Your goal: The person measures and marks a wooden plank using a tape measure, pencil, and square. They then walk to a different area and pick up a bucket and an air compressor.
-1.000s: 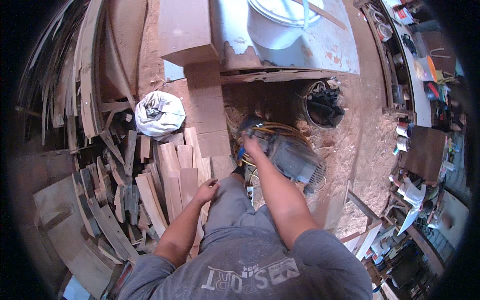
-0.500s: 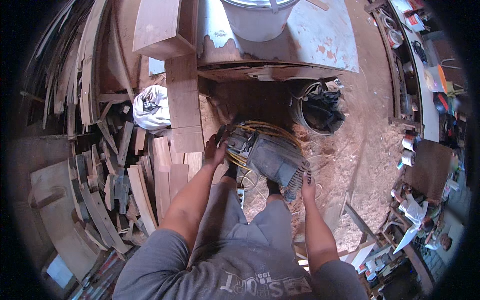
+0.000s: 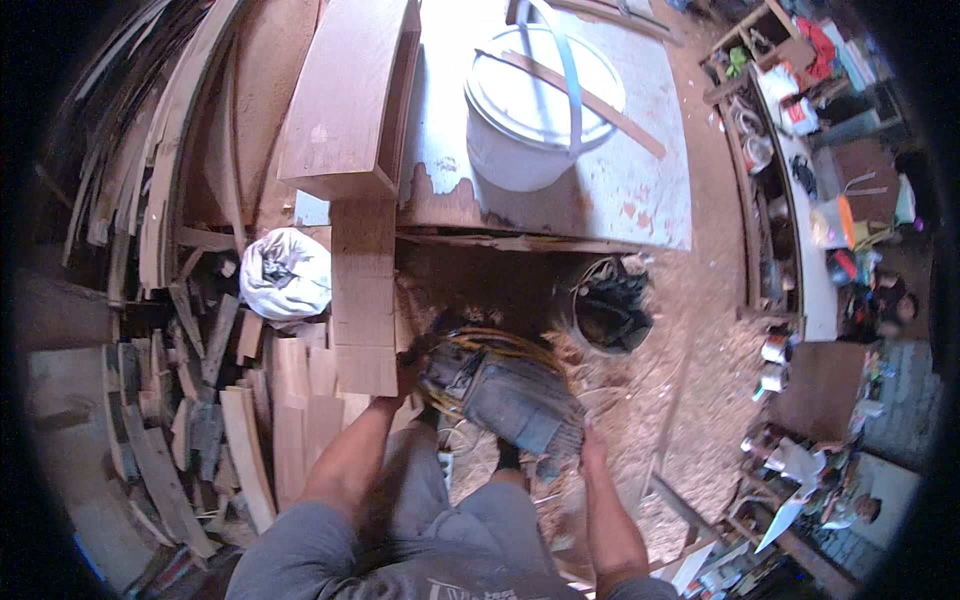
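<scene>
Head view: nearest, both hands are seen gripping a grey machine (image 3: 510, 400), tilted over the sawdust-covered floor (image 3: 690, 370). The left hand (image 3: 408, 372) is clenched on its end by the coiled yellow cable (image 3: 490, 345); the right hand (image 3: 590, 440) is closed on its lower corner. The machine is judged to be already grasped but not yet set anywhere. Just beyond, a dark bucket (image 3: 605, 310) and wooden boards (image 3: 362, 300) are seen; farther off, a white pail (image 3: 535, 105) stands on the desk (image 3: 640, 190).
</scene>
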Action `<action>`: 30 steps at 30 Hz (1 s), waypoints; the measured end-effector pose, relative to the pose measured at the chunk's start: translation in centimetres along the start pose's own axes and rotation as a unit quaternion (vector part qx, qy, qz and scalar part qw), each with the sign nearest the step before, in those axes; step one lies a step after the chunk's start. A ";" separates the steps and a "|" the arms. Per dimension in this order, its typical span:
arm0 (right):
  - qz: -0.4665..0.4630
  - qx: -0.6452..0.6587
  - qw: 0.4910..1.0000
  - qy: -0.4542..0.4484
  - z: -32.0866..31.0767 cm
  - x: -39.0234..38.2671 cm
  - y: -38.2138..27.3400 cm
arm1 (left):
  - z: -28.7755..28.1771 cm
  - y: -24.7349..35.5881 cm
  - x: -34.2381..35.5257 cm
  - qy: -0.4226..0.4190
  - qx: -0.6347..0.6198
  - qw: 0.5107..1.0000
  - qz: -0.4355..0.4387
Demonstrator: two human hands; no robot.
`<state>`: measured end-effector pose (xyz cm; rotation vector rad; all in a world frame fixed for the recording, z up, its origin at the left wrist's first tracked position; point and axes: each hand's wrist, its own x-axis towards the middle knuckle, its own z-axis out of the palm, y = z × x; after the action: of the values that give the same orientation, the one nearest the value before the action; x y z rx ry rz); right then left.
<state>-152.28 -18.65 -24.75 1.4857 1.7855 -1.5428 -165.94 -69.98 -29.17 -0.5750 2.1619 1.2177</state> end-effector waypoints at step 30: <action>-0.156 -0.169 0.973 -0.038 14.8 12.8 -26.0 | -9.6 -3.6 6.5 0.049 -0.021 0.996 -0.066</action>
<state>-184.59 -21.83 -26.97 1.0123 2.1825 -1.3161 -171.10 -80.59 -31.83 -0.7973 2.1455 1.1883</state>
